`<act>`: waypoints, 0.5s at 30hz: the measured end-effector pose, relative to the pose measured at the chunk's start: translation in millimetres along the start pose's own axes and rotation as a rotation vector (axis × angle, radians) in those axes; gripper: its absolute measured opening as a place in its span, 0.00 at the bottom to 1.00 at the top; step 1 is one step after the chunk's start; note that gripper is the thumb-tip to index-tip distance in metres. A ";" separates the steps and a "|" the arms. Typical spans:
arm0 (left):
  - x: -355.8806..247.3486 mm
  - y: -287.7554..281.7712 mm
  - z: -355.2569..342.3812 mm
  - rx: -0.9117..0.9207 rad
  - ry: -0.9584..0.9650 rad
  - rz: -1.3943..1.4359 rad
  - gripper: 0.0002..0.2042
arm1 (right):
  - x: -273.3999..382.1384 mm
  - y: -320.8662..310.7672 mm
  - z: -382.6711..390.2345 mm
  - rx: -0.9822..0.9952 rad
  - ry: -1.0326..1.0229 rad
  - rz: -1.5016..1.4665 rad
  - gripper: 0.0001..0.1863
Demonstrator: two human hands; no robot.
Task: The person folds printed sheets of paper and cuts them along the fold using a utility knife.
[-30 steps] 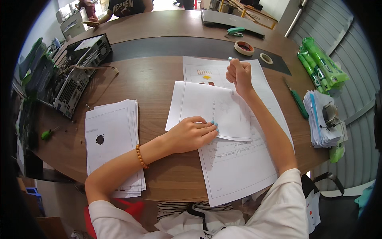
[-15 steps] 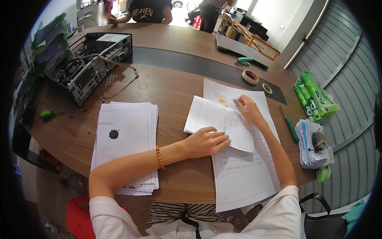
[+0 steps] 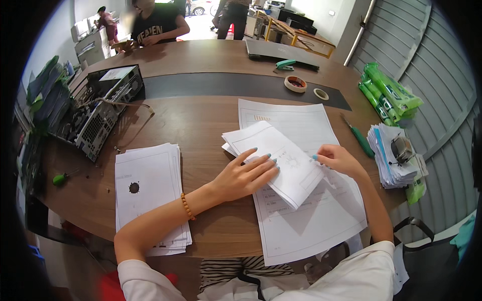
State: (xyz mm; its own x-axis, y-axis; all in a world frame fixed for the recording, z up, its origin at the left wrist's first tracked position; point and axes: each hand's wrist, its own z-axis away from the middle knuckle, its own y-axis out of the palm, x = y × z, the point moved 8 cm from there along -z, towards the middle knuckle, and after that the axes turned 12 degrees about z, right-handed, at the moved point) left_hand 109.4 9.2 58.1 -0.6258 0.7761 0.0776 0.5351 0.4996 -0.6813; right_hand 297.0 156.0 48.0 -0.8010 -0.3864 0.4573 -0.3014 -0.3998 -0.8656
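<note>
One folded paper (image 3: 296, 173) is laid aslant on a larger sheet (image 3: 321, 238), near the front edge of the desk (image 3: 206, 123). Its left part is covered by the left hand (image 3: 246, 175), which is set palm-down, fingers straight and slightly spread. At its right edge the right hand (image 3: 340, 159) is held with the fingers curled and drawn narrow; whether the paper is pinched there cannot be told. A beaded bracelet (image 3: 187, 206) is worn on the left wrist.

A stack of pages (image 3: 153, 178) is partly overlapped by the left forearm. Farther left, a screwdriver (image 3: 60, 178) and an opened computer case (image 3: 108, 110) are seen. Beyond the sheet are placed two tape rolls (image 3: 295, 90), a stapler (image 3: 285, 64) and a laptop (image 3: 281, 54). Green packs (image 3: 394, 98), a green-handled tool (image 3: 363, 143) and a paper pile (image 3: 390, 155) are ranged at right.
</note>
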 end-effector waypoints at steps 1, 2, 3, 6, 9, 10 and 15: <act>-0.8 0.5 -1.3 0.010 0.008 0.008 0.09 | 1.5 -8.4 15.4 -0.118 -0.049 0.025 0.12; 1.9 -0.5 -3.5 0.006 -0.028 0.037 0.10 | 5.2 -14.9 36.4 -0.176 -0.054 0.083 0.16; 5.2 -2.2 -4.2 0.007 -0.067 0.059 0.10 | 10.7 -20.0 58.3 -0.232 -0.065 0.138 0.22; 12.9 -6.1 -6.0 0.006 -0.166 0.154 0.13 | 34.3 -14.1 124.9 -0.350 -0.371 0.382 0.38; 30.5 -3.1 5.1 -0.010 -0.279 0.283 0.15 | 22.8 21.7 141.7 -0.050 -0.372 0.265 0.50; 30.3 -5.6 3.5 -0.029 -0.273 0.342 0.15 | 12.9 31.7 142.8 0.000 -0.342 0.337 0.51; 12.1 -2.8 -2.3 0.060 -0.048 0.396 0.15 | -9.9 36.1 137.6 0.068 -0.346 0.367 0.45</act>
State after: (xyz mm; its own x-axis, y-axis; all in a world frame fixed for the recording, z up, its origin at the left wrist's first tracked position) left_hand 101.6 18.2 62.6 -0.4046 0.8845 -0.2322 0.7066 0.1411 -0.6935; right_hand 365.2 31.0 40.4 -0.6263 -0.7595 0.1758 0.0115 -0.2345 -0.9721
